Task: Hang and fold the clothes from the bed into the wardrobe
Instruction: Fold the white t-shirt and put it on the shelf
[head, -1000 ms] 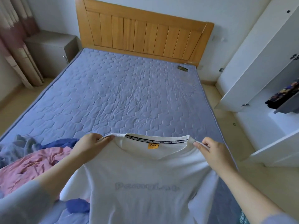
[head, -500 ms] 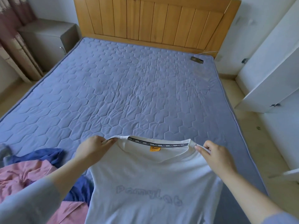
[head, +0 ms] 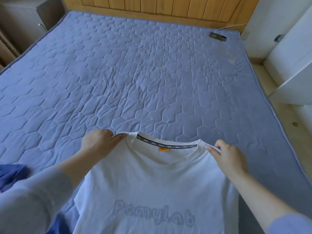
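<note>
Shirt [head: 152, 183]: white, print up, spread over the near end of the bed [head: 135, 73], collar toward the headboard [head: 152, 5].
Left grip [head: 99, 142]: forearm outstretched, fingers pinching the shoulder seam beside the collar.
Right grip [head: 228, 157]: forearm outstretched, fingers pinching the opposite shoulder seam.
Blue garment [head: 11, 173]: on the bed, left of the left arm.

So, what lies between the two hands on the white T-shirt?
In the head view, the collar of the white T-shirt spans between left hand and right hand, with black neck tape and an orange label.
</note>
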Action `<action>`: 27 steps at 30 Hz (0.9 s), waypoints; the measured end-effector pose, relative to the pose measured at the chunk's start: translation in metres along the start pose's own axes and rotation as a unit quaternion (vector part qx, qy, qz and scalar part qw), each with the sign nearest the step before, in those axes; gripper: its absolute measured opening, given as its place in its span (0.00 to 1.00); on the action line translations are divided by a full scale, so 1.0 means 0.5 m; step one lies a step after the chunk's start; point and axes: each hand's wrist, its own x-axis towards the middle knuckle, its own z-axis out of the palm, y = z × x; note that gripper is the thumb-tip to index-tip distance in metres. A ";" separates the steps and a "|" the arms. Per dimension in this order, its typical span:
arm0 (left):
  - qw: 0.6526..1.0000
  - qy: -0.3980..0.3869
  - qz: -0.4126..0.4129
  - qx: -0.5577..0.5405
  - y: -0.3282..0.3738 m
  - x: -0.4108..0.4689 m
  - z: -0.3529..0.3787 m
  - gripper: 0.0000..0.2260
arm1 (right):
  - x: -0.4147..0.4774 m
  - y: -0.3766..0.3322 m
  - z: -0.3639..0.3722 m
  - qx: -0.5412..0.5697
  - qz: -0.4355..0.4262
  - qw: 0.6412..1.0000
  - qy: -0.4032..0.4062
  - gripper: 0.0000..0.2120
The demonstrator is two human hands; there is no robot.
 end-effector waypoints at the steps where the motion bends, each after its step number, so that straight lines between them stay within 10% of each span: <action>1: 1.000 -0.005 -0.002 0.005 0.001 0.016 0.020 0.32 | 0.012 0.004 0.025 -0.008 0.000 1.000 -0.006 0.22; 9: 0.991 -0.018 0.031 -0.130 -0.002 0.052 0.206 0.20 | 0.051 0.044 0.210 -0.106 0.031 0.993 -0.034 0.15; 16: 0.986 0.063 0.049 -0.145 -0.080 0.014 0.278 0.18 | -0.017 0.004 0.295 -0.045 -0.119 0.992 -0.001 0.21; 21: 0.966 0.126 -0.088 -0.208 -0.169 -0.012 0.283 0.16 | -0.101 -0.104 0.329 0.076 -0.236 0.968 -0.031 0.17; 27: 0.942 -0.033 -0.215 -0.254 -0.252 -0.084 0.311 0.20 | -0.146 -0.235 0.378 0.149 -0.186 0.959 -0.154 0.16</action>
